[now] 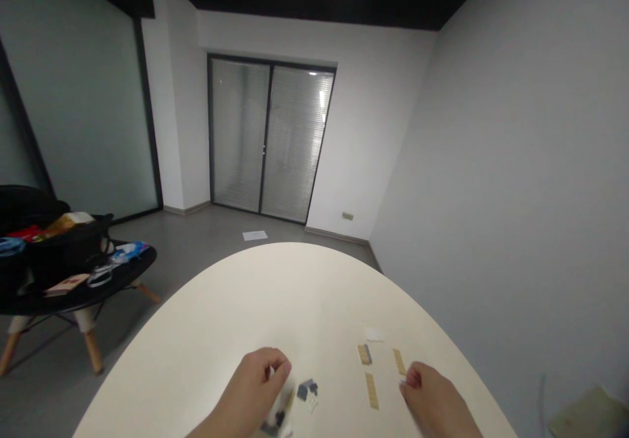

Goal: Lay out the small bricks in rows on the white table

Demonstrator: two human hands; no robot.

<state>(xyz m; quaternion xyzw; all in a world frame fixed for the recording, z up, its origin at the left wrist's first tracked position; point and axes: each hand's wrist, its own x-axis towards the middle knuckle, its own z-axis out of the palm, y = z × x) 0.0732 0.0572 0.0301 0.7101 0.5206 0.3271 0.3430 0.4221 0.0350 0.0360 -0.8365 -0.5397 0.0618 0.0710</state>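
My left hand (258, 385) hovers over the near middle of the table with thumb and fingers pinched; whatever they may hold is too small to see. Beside it lies a small pile of dark grey and pale pieces (308, 391). More dark bits (280, 418) and a thin tan stick (290, 400) are partly hidden beyond that hand. My right hand (435, 395) is closed at the lower end of a tan strip (398, 361), with a tiny whitish piece (403, 379) at its fingertips. To its left are another tan strip (371, 391) and a short tan block with a dark edge (364, 354).
A white scrap (374, 335) lies beyond the strips on the round cream table (295, 287). On the left, a black chair (122, 271) with wooden legs carries a black bag (69, 248) and small items. White paper (254, 235) is on the floor. A wall stands close on the right.
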